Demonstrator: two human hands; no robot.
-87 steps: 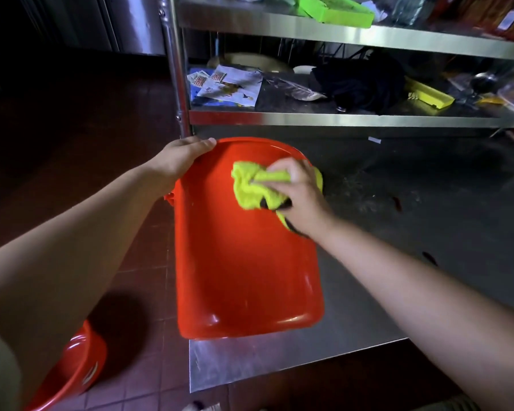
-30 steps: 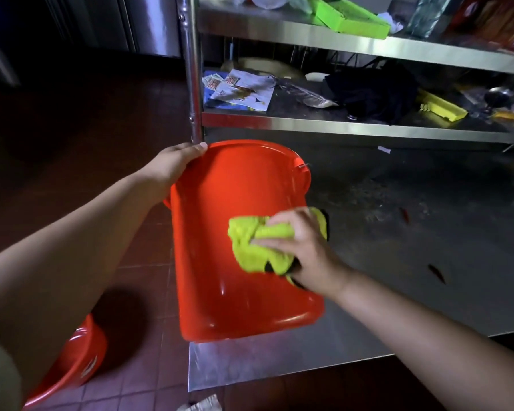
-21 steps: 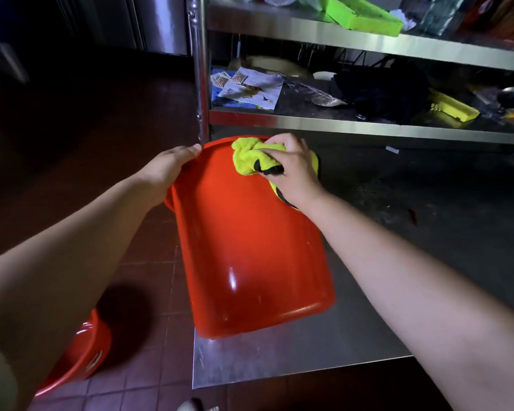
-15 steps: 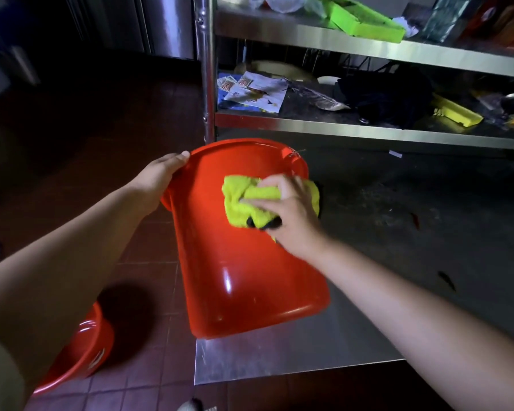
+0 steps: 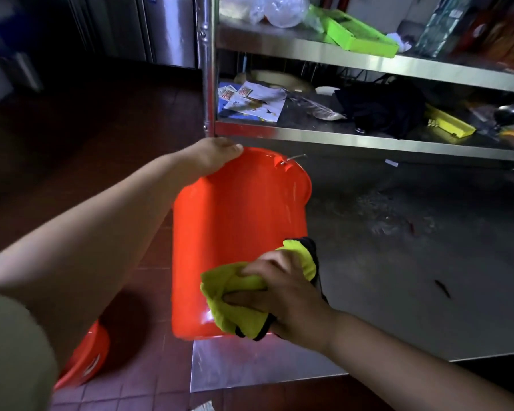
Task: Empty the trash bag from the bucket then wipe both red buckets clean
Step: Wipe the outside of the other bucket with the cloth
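Red buckets, a yellow-green cloth, grey steel.

The bucket (image 5: 235,232) on the table is bright orange-red all over, plain and glossy; the second bucket (image 5: 83,360) on the floor is the same red. The cloth (image 5: 235,310) is yellow-green with a black edge. The table (image 5: 398,292) and shelves (image 5: 368,140) are dull silver-grey. The floor (image 5: 125,390) is dark red-brown tile. On the top shelf lies a lime-green tray (image 5: 359,34); on the lower shelf, a yellow tray (image 5: 448,123), a black bundle (image 5: 380,108) and white printed papers (image 5: 255,99).

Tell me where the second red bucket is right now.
In the head view, the second red bucket sits on the tiled floor at lower left, below the left arm and left of the steel table.
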